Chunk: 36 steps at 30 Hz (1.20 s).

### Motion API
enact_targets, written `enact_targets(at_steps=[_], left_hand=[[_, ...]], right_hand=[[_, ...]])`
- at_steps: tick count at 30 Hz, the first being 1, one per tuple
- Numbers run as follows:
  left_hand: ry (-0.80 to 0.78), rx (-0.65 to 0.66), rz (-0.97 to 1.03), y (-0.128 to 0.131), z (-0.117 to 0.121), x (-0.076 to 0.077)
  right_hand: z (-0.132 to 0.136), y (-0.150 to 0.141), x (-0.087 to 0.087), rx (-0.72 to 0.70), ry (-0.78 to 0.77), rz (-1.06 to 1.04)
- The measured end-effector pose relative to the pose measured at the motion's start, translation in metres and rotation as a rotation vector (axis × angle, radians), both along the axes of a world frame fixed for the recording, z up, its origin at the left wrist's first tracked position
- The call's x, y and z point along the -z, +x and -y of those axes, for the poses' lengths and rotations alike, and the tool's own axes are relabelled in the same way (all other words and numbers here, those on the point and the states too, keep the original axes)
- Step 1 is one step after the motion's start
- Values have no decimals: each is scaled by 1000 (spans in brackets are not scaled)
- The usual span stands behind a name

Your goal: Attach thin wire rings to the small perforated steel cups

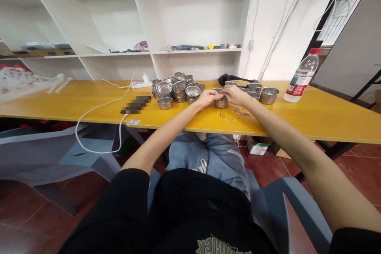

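Both my hands meet over one small perforated steel cup [221, 102] standing on the yellow table [327, 115]. My left hand [207, 98] pinches at its rim from the left, fingers closed. My right hand [234, 94] grips it from the right, fingers curled. Thin wire rings [229, 116] lie on the table just in front of the cup. A heap of the same steel cups [178, 87] sits to the left, and a few more cups [264, 94] stand to the right.
A water bottle with a red cap [302, 75] stands at the right. A white power strip [141, 84] and its cable [89, 127], and a dark phone-like object [135, 104], lie left. A black tool [228, 79] lies behind the cups. White shelves [166, 47] rise behind the table.
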State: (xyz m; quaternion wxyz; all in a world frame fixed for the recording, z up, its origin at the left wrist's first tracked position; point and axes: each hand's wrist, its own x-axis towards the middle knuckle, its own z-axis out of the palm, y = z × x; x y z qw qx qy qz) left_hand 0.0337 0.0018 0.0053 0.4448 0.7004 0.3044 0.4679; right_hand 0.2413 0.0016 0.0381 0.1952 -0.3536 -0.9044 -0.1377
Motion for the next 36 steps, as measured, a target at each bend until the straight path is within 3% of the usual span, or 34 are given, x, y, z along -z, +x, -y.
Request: enact_targets(at_steps=[18, 36], left_hand=[[-19, -40, -13, 3, 8, -6], [15, -69, -53, 5, -1, 0]], right_hand=[[-1, 2, 0, 12, 22, 25], [0, 1, -3, 4, -22, -35]])
